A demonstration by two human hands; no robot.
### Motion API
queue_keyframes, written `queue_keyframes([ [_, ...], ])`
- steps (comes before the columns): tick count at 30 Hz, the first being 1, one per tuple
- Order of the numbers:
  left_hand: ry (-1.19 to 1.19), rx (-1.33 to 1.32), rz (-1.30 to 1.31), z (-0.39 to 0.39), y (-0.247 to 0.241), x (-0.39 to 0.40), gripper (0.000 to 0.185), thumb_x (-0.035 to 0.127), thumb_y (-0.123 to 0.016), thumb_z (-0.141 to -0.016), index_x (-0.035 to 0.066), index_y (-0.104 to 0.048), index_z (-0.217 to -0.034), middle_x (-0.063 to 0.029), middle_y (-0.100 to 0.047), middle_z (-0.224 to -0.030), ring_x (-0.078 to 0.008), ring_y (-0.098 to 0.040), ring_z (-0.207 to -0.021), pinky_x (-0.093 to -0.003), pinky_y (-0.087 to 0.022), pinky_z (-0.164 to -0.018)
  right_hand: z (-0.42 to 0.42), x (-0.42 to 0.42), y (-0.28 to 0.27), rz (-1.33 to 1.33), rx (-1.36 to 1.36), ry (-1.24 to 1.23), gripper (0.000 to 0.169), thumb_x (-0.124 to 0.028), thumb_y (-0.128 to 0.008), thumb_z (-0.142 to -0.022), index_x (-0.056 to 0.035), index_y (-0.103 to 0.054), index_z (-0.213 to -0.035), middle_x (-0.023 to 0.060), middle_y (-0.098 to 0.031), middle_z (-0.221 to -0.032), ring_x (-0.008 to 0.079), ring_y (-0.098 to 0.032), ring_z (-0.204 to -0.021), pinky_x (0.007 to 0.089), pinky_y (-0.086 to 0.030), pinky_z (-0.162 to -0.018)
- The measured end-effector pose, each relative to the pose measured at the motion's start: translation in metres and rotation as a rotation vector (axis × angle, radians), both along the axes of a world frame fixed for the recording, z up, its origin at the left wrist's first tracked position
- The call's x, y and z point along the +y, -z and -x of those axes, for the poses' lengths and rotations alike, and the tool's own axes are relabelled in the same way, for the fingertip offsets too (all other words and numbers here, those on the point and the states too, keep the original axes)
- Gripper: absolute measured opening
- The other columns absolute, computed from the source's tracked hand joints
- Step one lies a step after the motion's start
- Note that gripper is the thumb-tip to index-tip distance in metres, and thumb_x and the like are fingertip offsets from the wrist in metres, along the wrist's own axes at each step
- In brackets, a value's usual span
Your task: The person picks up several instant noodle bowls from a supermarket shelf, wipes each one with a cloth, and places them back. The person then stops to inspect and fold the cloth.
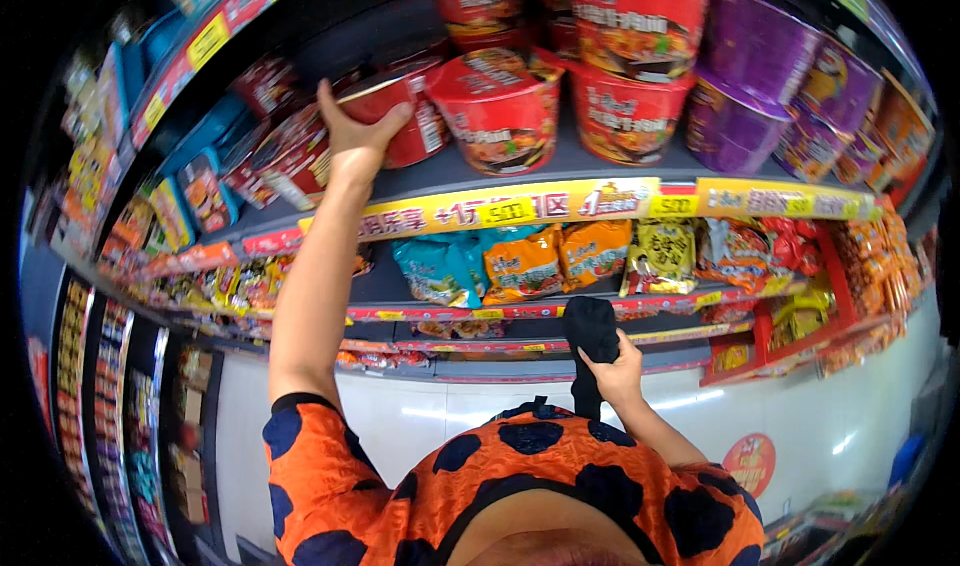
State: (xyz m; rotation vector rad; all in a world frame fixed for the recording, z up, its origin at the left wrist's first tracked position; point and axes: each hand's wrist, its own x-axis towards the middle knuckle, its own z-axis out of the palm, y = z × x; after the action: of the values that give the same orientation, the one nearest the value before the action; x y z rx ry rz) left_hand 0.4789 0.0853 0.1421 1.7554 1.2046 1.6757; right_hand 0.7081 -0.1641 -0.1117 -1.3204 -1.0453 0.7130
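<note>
My left hand reaches onto the upper shelf, its thumb and fingers spread around a dark red instant noodle bowl; whether it bears the bowl's weight cannot be told. Right of that bowl sits a bright red noodle bowl with its lid up, and beyond it red bowls stand stacked. Further dark red bowls lean tilted to the left. Lower down, my right hand grips a black cloth-like item in front of the lower shelves.
Purple noodle bowls stand at the right of the upper shelf. Below its price-label edge lie blue, orange and yellow noodle packets. A red side rack juts out at the right. Other stocked shelves line the left.
</note>
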Motion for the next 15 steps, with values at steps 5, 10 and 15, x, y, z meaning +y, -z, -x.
queue_keyframes([
  [5,0.002,-0.059,0.0,0.004,0.009,0.007,0.101,0.031,-0.083,-0.063,0.004,-0.019,-0.137,-0.0196,-0.047,-0.123,-0.0254,-0.051,-0.11,-0.0308,-0.046,-0.09,0.0,0.003,-0.009,0.003,-0.055,-0.05,0.032,-0.001,-0.072,-0.073,0.0005,-0.06,-0.103,0.0095,-0.067,-0.095,0.0139,-0.061,-0.087,0.0283,-0.047,-0.078],
  [10,0.05,-0.204,-0.023,0.008,0.014,0.001,0.078,0.016,-0.079,-0.071,0.004,-0.026,-0.127,-0.0153,-0.05,-0.116,-0.0213,-0.053,-0.103,-0.0312,-0.046,-0.088,0.002,0.007,-0.004,0.042,0.045,-0.079,0.034,0.001,-0.071,-0.073,0.0003,-0.06,-0.105,0.0066,-0.066,-0.096,0.0117,-0.059,-0.088,0.0269,-0.046,-0.079],
  [15,0.067,-0.183,-0.074,0.016,0.013,-0.015,0.088,0.033,-0.079,-0.069,0.002,-0.022,-0.127,-0.0211,-0.05,-0.114,-0.0241,-0.056,-0.102,-0.0297,-0.051,-0.082,0.001,0.012,-0.003,0.033,0.005,-0.117,0.034,0.002,-0.071,-0.073,0.001,-0.06,-0.105,0.0075,-0.066,-0.097,0.0122,-0.06,-0.088,0.0266,-0.046,-0.081],
])
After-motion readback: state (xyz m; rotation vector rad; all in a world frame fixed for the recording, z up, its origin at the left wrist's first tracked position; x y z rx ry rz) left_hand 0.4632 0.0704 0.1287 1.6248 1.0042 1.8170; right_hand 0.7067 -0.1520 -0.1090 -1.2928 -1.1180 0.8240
